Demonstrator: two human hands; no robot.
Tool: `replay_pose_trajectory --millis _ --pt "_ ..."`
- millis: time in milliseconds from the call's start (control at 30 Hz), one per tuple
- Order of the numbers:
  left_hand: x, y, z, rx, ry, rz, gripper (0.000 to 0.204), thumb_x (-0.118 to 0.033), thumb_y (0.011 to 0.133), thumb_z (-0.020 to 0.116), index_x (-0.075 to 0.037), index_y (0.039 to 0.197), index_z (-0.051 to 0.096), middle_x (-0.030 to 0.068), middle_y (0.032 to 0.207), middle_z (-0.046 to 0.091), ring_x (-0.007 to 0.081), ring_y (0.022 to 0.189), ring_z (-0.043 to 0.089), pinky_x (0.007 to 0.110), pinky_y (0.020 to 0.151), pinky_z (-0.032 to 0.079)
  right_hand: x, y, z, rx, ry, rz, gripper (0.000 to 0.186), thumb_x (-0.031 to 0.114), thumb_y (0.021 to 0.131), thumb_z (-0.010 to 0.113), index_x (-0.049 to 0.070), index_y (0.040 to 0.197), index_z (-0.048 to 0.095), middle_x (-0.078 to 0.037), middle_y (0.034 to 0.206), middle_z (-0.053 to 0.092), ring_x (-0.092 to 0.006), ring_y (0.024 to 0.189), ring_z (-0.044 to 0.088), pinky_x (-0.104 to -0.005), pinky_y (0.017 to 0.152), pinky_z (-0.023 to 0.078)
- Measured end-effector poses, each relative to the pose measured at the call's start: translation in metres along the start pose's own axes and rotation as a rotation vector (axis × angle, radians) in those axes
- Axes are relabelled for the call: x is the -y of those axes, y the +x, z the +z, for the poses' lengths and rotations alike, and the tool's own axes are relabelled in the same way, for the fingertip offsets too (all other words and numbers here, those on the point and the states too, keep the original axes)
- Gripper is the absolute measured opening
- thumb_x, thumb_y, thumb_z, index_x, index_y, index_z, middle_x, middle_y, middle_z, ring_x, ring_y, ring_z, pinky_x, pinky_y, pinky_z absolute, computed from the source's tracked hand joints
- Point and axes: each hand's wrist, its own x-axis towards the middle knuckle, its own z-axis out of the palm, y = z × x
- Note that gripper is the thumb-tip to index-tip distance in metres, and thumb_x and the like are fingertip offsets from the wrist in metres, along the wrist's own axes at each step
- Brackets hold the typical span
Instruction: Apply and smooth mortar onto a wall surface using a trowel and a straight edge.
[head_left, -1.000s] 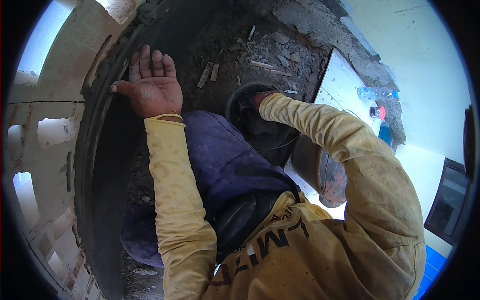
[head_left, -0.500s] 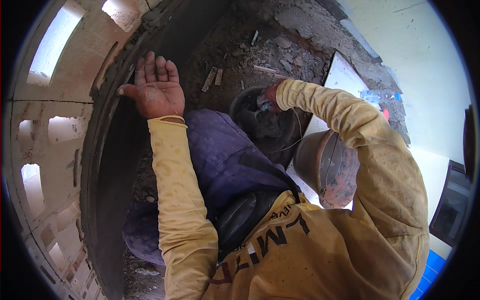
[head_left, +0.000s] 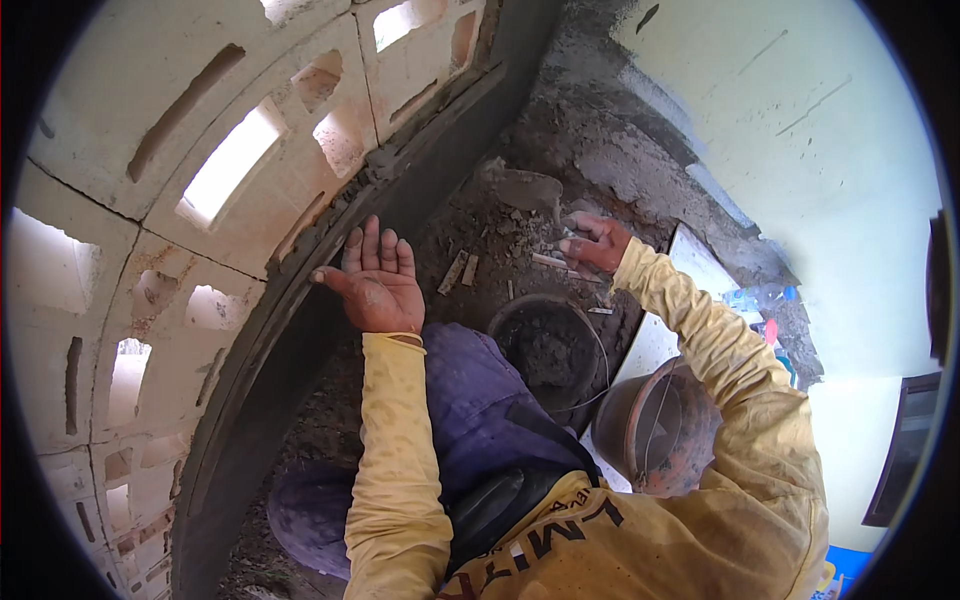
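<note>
Right hand (head_left: 598, 243): fingers curled round the trowel (head_left: 525, 188), blade above rubble (head_left: 505, 225). Left hand (head_left: 385, 295): empty, fingers slightly apart. Grey render (head_left: 430, 195) coats lower wall; mortar (head_left: 548, 350) remains in bucket (head_left: 510, 318); work judged unfinished.

Head-mounted fisheye view, left of a side-by-side pair, facing steeply downward. The mustard-yellow long-sleeved shirt (head_left: 670, 540) lies nearest the lens; the dusty bare left hand (head_left: 384, 300) and dusty bare right hand (head_left: 600, 244) lie farther off. The pale perforated block wall (head_left: 200, 255) bends along the left rim.
</note>
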Motion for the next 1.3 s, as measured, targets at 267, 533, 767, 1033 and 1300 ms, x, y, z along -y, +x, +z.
replay_pose_trajectory --millis 267,533,767,1033,1300 --pt "0.001 0.000 0.008 -0.002 -0.070 0.001 0.074 -0.068 0.075 0.044 -0.004 0.113 0.046 0.0116 0.119 0.055 0.0203 0.095 0.057 0.035 0.083 0.049 0.024 0.092 0.039 0.077 0.433 0.000 0.019 0.019 0.089 0.043 0.007 0.100 0.051 -0.004 0.074 0.054 -0.0145 0.055 0.052 -0.0276 0.048 0.044" --pt "0.000 0.002 0.006 0.027 -0.105 -0.002 0.076 -0.068 0.075 0.046 -0.003 0.115 0.044 0.0122 0.121 0.053 0.0205 0.096 0.057 0.035 0.083 0.049 0.028 0.127 0.060 0.077 0.387 0.019 0.018 0.020 0.091 0.040 0.007 0.093 0.053 -0.005 0.070 0.053 -0.0156 0.056 0.052 -0.0291 0.046 0.041" --pt "0.000 0.000 0.010 -0.002 -0.125 -0.005 0.074 -0.068 0.076 0.044 -0.004 0.114 0.044 0.0116 0.119 0.055 0.0197 0.094 0.057 0.034 0.082 0.049 0.000 0.120 0.025 0.014 -0.015 -0.051 0.021 0.027 0.089 0.046 0.009 0.086 0.055 -0.004 0.065 0.051 -0.0138 0.052 0.049 -0.0277 0.044 0.038" --pt "0.000 0.002 0.010 -0.016 -0.142 -0.019 0.073 -0.069 0.077 0.043 -0.005 0.112 0.045 0.0105 0.118 0.056 0.0187 0.092 0.057 0.034 0.081 0.049 0.088 0.047 0.036 -0.097 0.043 0.184 0.026 0.030 0.088 0.045 0.007 0.092 0.057 -0.003 0.059 0.050 -0.0129 0.042 0.046 -0.0278 0.036 0.035" --pt "-0.001 0.001 0.008 -0.039 -0.132 -0.020 0.074 -0.069 0.078 0.040 -0.005 0.112 0.044 0.0105 0.117 0.056 0.0188 0.092 0.057 0.034 0.081 0.048 0.146 0.055 0.071 0.021 0.122 0.363 0.025 0.028 0.088 0.047 0.005 0.092 0.056 -0.005 0.061 0.052 -0.0170 0.045 0.050 -0.0327 0.040 0.042"
